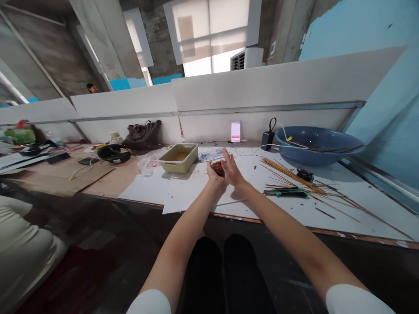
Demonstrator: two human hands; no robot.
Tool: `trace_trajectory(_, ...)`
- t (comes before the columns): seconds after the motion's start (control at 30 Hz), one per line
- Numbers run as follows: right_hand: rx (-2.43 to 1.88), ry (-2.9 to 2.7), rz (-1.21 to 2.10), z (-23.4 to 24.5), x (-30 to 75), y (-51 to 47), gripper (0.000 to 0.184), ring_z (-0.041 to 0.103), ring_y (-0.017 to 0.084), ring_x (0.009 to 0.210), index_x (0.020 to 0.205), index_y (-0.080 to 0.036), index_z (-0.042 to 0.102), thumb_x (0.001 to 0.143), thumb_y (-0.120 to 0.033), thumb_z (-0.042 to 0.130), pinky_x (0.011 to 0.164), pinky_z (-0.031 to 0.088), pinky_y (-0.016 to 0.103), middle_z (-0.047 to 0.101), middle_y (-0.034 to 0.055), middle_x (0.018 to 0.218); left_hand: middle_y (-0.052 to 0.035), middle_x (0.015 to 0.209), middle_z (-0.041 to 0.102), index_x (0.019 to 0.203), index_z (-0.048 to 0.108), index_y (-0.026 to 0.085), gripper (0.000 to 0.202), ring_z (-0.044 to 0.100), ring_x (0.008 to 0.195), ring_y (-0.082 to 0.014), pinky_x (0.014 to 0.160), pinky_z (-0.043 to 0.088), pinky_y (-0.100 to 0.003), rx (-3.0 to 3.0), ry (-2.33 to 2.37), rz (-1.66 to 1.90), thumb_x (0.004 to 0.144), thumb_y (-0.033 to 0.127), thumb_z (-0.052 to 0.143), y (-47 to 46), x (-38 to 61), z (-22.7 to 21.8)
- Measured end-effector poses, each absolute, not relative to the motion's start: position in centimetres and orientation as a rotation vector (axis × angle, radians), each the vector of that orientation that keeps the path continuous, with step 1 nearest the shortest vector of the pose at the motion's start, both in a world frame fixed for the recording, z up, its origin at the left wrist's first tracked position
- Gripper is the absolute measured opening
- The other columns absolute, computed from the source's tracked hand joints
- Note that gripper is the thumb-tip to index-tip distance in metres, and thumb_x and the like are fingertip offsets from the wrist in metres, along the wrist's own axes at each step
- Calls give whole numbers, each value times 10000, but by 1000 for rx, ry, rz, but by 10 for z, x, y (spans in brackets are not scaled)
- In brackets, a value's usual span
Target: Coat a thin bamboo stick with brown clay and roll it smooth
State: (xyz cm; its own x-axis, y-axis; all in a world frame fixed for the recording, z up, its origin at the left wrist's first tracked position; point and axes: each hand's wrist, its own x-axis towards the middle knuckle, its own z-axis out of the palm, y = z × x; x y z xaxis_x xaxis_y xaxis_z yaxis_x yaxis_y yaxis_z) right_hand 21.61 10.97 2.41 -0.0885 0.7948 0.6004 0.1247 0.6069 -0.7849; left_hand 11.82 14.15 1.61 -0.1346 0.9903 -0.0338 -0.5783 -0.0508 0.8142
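Over the white table sheet, my left hand (214,175) is cupped with its fingers curled round a small brown lump (218,168); its exact kind is too small to make out. My right hand (233,169) leans in from the other side, fingers stretched upward and its palm side against the lump. Part of the lump is hidden by both hands. Just beyond them lies a clear plastic packet (211,155). A pale yellow-green tub (178,165) with brownish contents stands to the left.
At right lie thin brown sticks (291,175), green-and-black cutter knives (286,192) and a small black object (305,175). Behind are a blue basin (321,146), a black box (267,140) with a white cable and an upright phone (235,131). A person (26,235) sits at left.
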Motion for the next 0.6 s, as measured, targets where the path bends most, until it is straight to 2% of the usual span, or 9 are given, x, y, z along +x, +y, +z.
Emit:
trace_trajectory(0.07, -820, -1487, 709, 22, 219, 110, 881, 294, 303, 1701, 1702, -328, 467, 1007, -866, 507, 1401, 153, 534, 402, 59, 1812, -41, 609, 617, 641, 563, 242, 492, 685, 669, -218, 721, 577, -350, 547, 802, 1532, 983, 595, 550, 140, 117, 18)
trace_trajectory(0.17, -858, -1372, 779, 17, 225, 111, 868, 375, 308, 1663, 1674, -323, 499, 994, -860, 544, 1376, 235, 514, 476, 86, 1768, 1, 551, 539, 609, 496, 247, 476, 567, 505, -158, 582, 495, -296, 494, 796, 1504, 941, 566, 615, 137, 121, 21)
trace_trajectory(0.3, -902, -1240, 856, 11, 227, 118, 733, 472, 304, 1592, 1531, -341, 617, 980, -824, 590, 1333, 322, 511, 645, 83, 1618, 33, 495, 456, 606, 474, 251, 486, 476, 421, -135, 494, 393, -273, 540, 834, 1503, 968, 554, 590, 133, 124, 24)
trace_trajectory(0.4, -913, -1126, 970, 11, 224, 125, 615, 587, 294, 1479, 1373, -328, 692, 972, -784, 597, 1220, 469, 468, 727, 79, 1496, 47, 471, 408, 591, 439, 260, 523, 439, 405, -133, 498, 395, -280, 653, 879, 1571, 1019, 542, 544, 129, 125, 25)
trace_trajectory(0.47, -905, -1071, 1089, 14, 223, 129, 549, 700, 300, 1310, 1223, -307, 739, 956, -765, 597, 1062, 578, 438, 797, 85, 1340, 29, 496, 463, 598, 480, 253, 532, 491, 451, -143, 550, 453, -294, 767, 898, 1632, 1048, 532, 534, 125, 127, 25)
trace_trajectory(0.5, -896, -1052, 1155, 16, 223, 129, 528, 744, 303, 1201, 1136, -294, 754, 944, -761, 598, 969, 613, 423, 826, 88, 1231, 4, 550, 548, 627, 547, 241, 513, 563, 518, -159, 613, 507, -308, 848, 900, 1661, 1052, 529, 552, 122, 128, 25)
trace_trajectory(0.57, -868, -1022, 1271, 21, 224, 129, 512, 776, 298, 998, 976, -275, 756, 922, -759, 598, 814, 633, 395, 838, 82, 1004, -65, 827, 759, 807, 725, 220, 384, 730, 809, -216, 856, 592, -361, 1022, 888, 1707, 1033, 514, 626, 118, 131, 24)
trace_trajectory(0.6, -852, -1006, 1315, 23, 226, 128, 513, 774, 292, 929, 919, -271, 750, 918, -760, 592, 769, 631, 384, 825, 75, 917, -88, 1033, 812, 954, 786, 226, 310, 756, 1013, -249, 1012, 576, -394, 1114, 880, 1727, 1023, 498, 653, 116, 132, 23)
